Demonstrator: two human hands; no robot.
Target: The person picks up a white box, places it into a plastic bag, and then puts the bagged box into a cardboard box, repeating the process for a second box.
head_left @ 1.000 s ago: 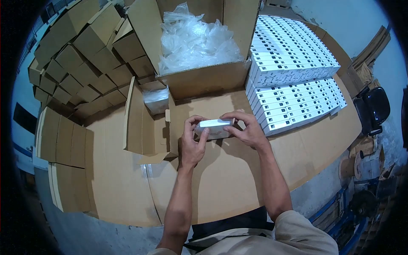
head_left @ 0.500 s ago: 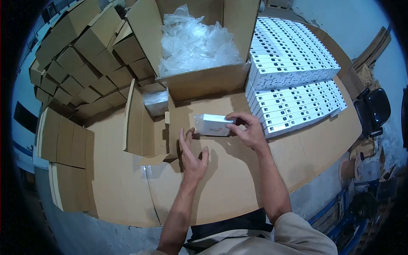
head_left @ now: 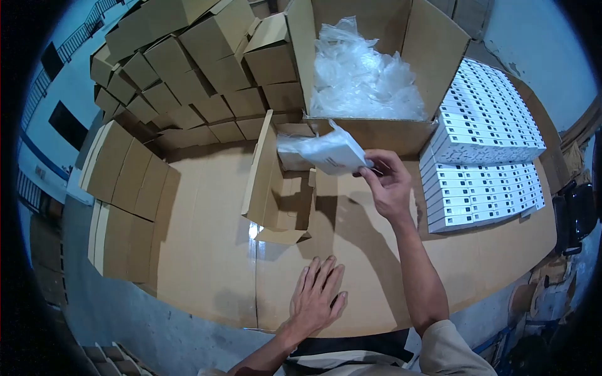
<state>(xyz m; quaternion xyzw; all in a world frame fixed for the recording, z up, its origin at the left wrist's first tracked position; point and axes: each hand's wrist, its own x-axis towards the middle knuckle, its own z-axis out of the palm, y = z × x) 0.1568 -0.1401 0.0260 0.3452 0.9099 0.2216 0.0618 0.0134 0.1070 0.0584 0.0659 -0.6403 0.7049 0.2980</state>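
My right hand (head_left: 390,187) pinches one end of a white box in a clear plastic bag (head_left: 335,152), held tilted above the table. Its far end reaches over the back of an open, narrow cardboard box (head_left: 291,197). Inside that carton, at the back, another plastic-wrapped white item (head_left: 290,150) is partly hidden by the bagged box. My left hand (head_left: 318,299) lies palm down on the cardboard table top (head_left: 207,250) near the front edge, fingers spread, holding nothing.
A large carton (head_left: 376,130) of clear plastic bags (head_left: 370,72) stands behind. White boxes (head_left: 483,188) are stacked in rows at right. Brown cartons (head_left: 182,69) pile up at back left, and more cartons (head_left: 122,175) line the left edge.
The right hand has carried the bagged box to the open carton, tilting it. My left hand has moved away from it, down onto the table. The view has shifted left.
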